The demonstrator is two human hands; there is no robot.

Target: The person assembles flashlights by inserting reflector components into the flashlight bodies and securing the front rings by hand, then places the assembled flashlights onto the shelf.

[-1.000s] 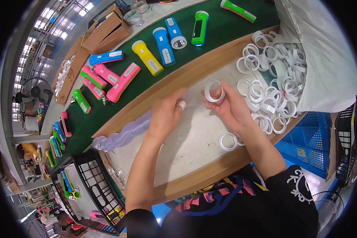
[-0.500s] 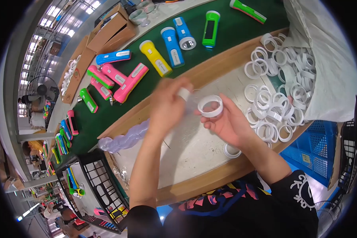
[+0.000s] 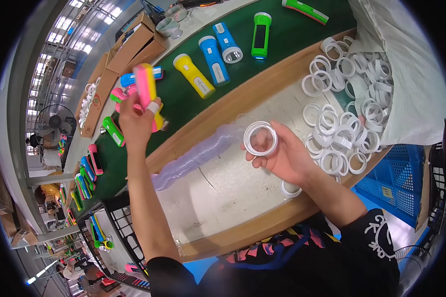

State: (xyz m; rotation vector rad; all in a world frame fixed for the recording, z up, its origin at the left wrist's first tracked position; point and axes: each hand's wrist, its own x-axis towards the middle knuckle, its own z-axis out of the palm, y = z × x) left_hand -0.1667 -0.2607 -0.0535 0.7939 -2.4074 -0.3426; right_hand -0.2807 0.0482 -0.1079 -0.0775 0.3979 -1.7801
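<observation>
Left hand [image 3: 136,118] — pink-yellow flashlight [image 3: 145,85]; right hand [image 3: 282,156] — white ring [image 3: 260,139].

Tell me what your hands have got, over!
Left hand gripping pink-and-yellow flashlight. Right hand holding white ring. Purple plastic lying between them. Neither hand looks blocked.

fan [image 3: 54,122] - far left, cardboard box [image 3: 133,55], blue crate [image 3: 399,180] - right
</observation>
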